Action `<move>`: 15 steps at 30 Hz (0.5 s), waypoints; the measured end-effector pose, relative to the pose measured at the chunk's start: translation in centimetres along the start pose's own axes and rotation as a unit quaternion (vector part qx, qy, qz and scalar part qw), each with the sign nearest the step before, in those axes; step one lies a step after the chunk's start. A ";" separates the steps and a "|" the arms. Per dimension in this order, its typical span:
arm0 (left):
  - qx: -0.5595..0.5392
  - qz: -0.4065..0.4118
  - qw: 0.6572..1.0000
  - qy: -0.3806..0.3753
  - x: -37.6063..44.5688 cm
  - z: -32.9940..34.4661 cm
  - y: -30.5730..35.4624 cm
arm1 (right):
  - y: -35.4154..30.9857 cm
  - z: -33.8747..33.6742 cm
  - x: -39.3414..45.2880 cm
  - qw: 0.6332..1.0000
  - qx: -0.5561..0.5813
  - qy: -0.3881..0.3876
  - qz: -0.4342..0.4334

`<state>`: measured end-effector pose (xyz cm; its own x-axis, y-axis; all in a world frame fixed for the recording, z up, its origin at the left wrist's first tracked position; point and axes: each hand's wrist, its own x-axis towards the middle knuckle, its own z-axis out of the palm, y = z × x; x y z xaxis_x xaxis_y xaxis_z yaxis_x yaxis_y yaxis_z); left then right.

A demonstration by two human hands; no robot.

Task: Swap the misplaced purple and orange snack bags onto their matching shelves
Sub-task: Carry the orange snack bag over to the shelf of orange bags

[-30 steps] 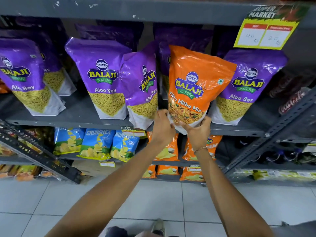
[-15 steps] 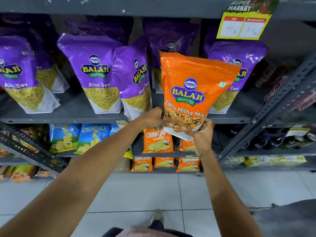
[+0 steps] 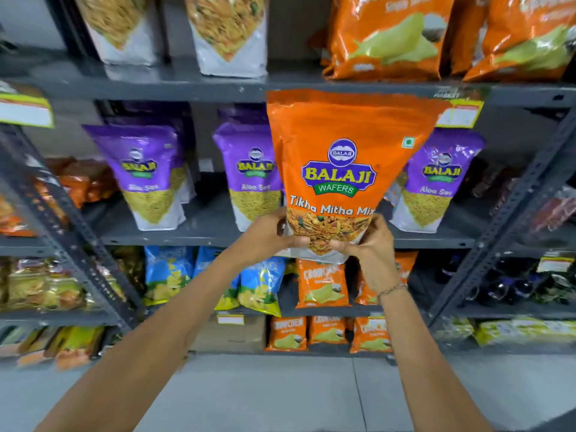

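I hold the orange Tikha Mitha Mix bag (image 3: 343,145) upright in front of the shelves, clear of the purple shelf (image 3: 193,235). My left hand (image 3: 271,232) grips its bottom left corner and my right hand (image 3: 367,241) grips its bottom right. Purple Aloo Sev bags (image 3: 146,173) stand on the middle shelf behind it, one (image 3: 249,169) just left of the bag and one (image 3: 436,179) to its right. On the shelf above (image 3: 193,85), the white-bottomed lower halves of two mix bags (image 3: 227,35) show at the left. No purple bag shows there.
Orange chip bags (image 3: 386,39) fill the top shelf at the right. Blue bags (image 3: 168,275) and small orange bags (image 3: 321,282) sit on lower shelves. Slanted metal uprights (image 3: 511,213) stand on both sides. A price tag (image 3: 461,113) hangs near the bag's top right corner. Grey tiled floor lies below.
The orange bag has come off the purple shelf and risen toward me, still held in both hands. My view has tilted up, so the shelf above now shows.
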<state>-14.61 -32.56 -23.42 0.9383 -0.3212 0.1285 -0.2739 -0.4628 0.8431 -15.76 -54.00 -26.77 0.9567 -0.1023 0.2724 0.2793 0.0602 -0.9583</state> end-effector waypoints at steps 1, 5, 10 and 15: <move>-0.004 0.006 1.000 0.019 -1.2 -1.5 0.5 | -1.4 1.4 -0.1 1.000 0.003 -0.013 -0.017; 0.007 0.030 0.995 0.091 -4.6 -7.9 3.1 | -6.6 6.7 0.4 0.996 0.019 -0.058 -0.064; 0.038 0.073 0.982 0.172 -7.3 -15.7 6.8 | -12.7 13.6 2.6 0.989 0.032 -0.100 -0.107; 0.011 0.094 0.962 0.255 -7.2 -23.2 8.5 | -17.9 20.8 6.3 0.975 0.071 -0.144 -0.155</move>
<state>-18.77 -15.01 -5.04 0.8515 0.0443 0.5225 -0.4484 -0.4552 0.7693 -13.06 -35.09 -6.09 0.8020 0.1452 0.5794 0.5474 0.2095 -0.8102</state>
